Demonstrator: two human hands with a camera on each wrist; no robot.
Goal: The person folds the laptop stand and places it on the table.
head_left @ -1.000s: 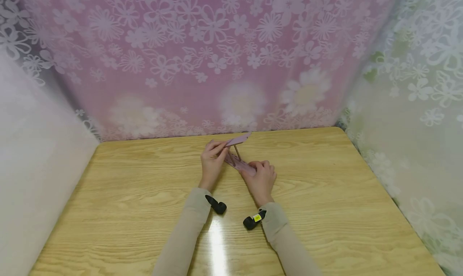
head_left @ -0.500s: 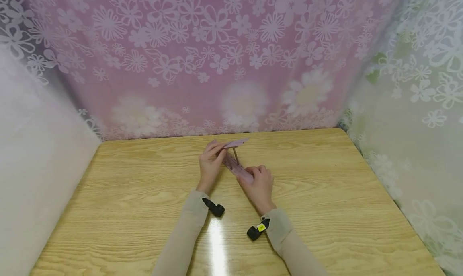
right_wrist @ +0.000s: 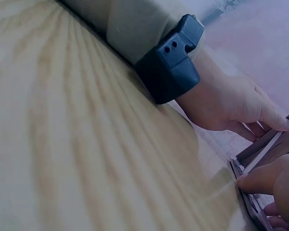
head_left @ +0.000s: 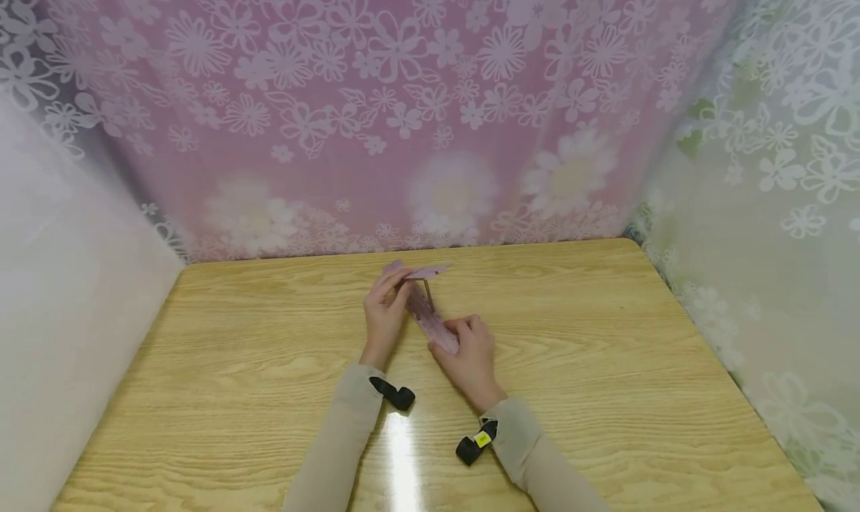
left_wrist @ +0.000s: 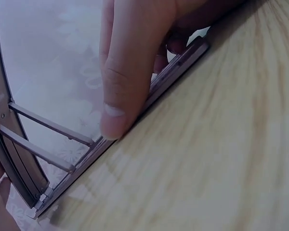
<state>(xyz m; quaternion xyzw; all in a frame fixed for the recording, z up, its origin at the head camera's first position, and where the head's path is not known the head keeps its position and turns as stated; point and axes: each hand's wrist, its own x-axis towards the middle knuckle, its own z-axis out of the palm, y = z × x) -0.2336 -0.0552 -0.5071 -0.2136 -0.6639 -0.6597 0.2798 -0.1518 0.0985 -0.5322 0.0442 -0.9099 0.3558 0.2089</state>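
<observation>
A mauve folding stand [head_left: 433, 331], two narrow panels hinged together, is held between both hands over the far middle of the table. My left hand [head_left: 384, 310] pinches the raised upper panel [head_left: 430, 272] near the hinged end. With thumb and fingers, my right hand [head_left: 470, 359] grips the near end of the lower panel. Two thin struts [left_wrist: 48, 124] span the panels in the left wrist view, and the panels spread in a V from the hinge [left_wrist: 41, 198]. In the right wrist view, the right thumb [right_wrist: 260, 179] presses the lower panel's edge.
The wood-grain table [head_left: 235, 392] extends around both arms. Flowered pink cloth [head_left: 349, 183] hangs behind its far edge, with pale cloth [head_left: 759, 221] along the right side. Black camera mounts [head_left: 402, 398] stick out from both wrists.
Both hands and the stand have shifted a little left and nearer the body. The upper panel appears flatter, and the lower panel points more toward the person. Both grips stay on.
</observation>
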